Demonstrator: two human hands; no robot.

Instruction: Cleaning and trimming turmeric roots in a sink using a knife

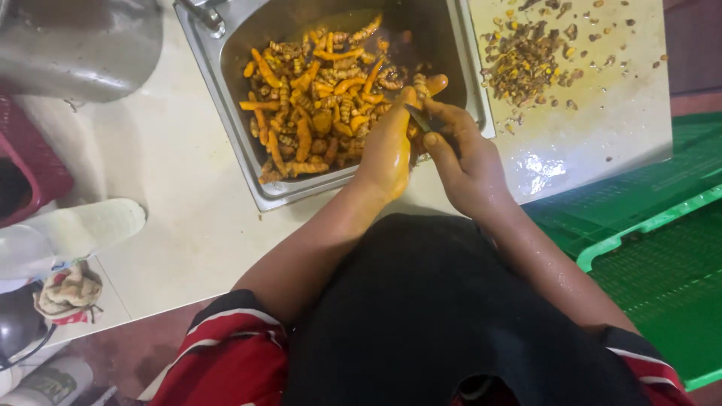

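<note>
A steel sink (248, 143) holds several orange turmeric roots (316, 105), some peeled and bright, some still ringed with brown skin. My left hand (387, 146), stained yellow, grips one root (430, 84) over the sink's near right corner. My right hand (470, 162) holds a small dark-bladed knife (420, 119) with its blade against that root. Both hands touch each other above the sink rim.
A wet white counter (587, 128) to the right carries a pile of brown peel scraps (526, 53). Green plastic crates (654, 225) stand at the right. At the left are a large steel pot (83, 45), a red basket (30, 158), a crumpled cloth (68, 289) and bottles.
</note>
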